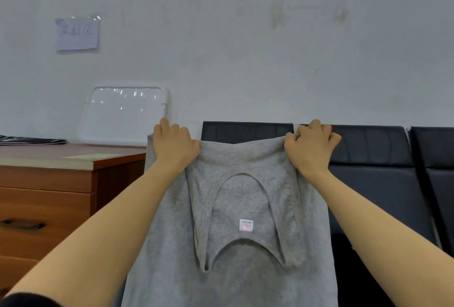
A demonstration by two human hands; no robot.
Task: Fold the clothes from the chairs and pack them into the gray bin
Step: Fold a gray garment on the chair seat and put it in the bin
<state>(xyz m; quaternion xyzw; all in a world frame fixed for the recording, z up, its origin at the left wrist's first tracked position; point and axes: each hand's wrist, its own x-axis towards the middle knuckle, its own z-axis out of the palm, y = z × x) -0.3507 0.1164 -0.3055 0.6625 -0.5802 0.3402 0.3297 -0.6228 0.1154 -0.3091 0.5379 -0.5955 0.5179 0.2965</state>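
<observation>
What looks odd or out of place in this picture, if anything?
Mostly ordinary. Both hands, left and right, hold the gray tank top up. The paper note on the wall is crumpled and askew.

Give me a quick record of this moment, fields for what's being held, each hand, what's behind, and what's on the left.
held: gray top, hanging upside down, neckline and label low
left hand: grips the upper left corner
right hand: grips the upper right corner
behind: black chairs along the wall
left side: wooden cabinet, white tray leaning on the wall
gray bin: not in view
</observation>
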